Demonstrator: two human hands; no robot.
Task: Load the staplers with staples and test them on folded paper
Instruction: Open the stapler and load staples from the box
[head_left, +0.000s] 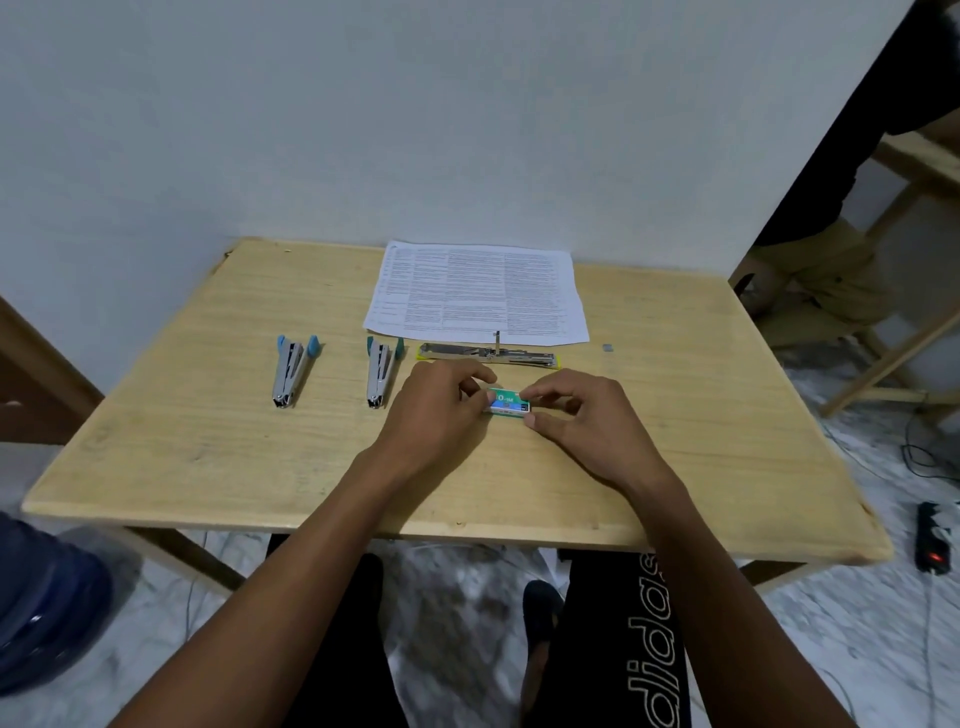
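Staple box (510, 403) is near the middle of the table (208, 441), just in front of the opened yellow stapler (488, 356). My left hand (436, 410) and right hand (582, 421) pinch its two ends. If I tug it open too sharply, the strips may spill and snap.

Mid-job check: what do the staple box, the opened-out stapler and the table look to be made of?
Staple box: likely thin printed card, matte green with lettering.
Opened-out stapler: bare metal, silvery and shiny, with yellow trim at the ends, probably plastic.
Table: pale wood or wood veneer, with visible grain and a low sheen.
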